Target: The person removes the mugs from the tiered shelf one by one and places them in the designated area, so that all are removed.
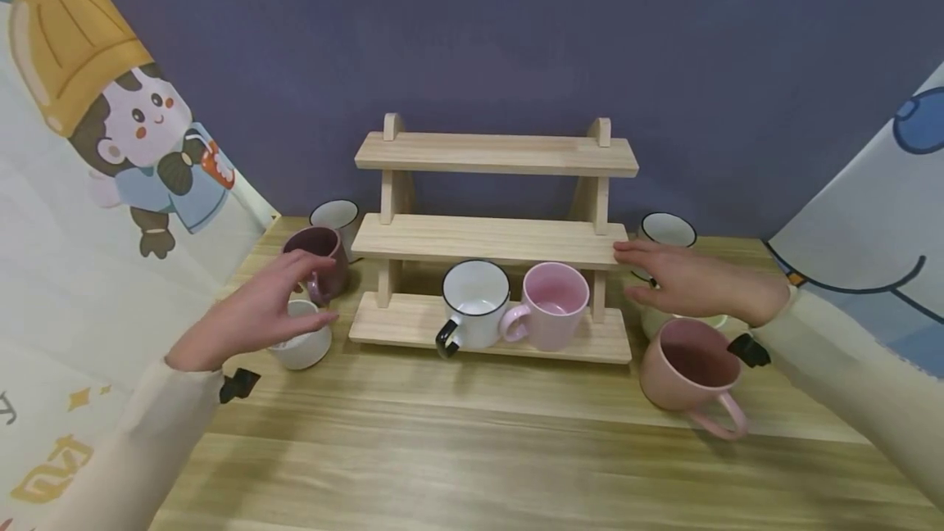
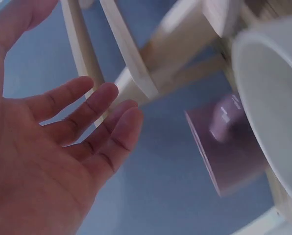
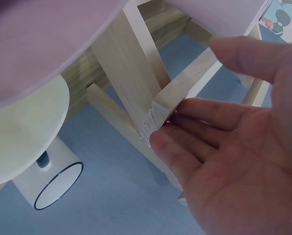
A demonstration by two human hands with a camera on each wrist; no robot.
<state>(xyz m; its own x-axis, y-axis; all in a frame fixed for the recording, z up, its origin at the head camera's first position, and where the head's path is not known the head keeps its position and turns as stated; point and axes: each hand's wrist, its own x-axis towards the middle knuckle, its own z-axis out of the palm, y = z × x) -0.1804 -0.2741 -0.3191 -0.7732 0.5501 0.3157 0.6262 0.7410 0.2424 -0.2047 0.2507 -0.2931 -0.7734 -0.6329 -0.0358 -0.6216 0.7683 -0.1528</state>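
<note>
A three-tier wooden shelf (image 1: 490, 238) stands at the back of the table. My right hand (image 1: 701, 281) touches the right end of its middle board with extended fingertips; in the right wrist view the fingers (image 3: 178, 152) meet the board's end (image 3: 168, 103). My left hand (image 1: 258, 310) hovers with spread fingers, holding nothing, over a dark mauve mug (image 1: 335, 269) and a small white cup (image 1: 306, 351). On the lowest board sit a white mug with black rim (image 1: 475, 314) and a pink mug (image 1: 560, 322), side by side.
Right of the shelf stand a salmon-pink mug (image 1: 686, 367), a pale yellow-green mug (image 3: 28, 132) partly hidden by my hand, and a black-rimmed white mug (image 1: 667, 229). Another black-rimmed mug (image 1: 335, 215) is at the back left. Printed cloth (image 1: 66, 269) hangs on the left side.
</note>
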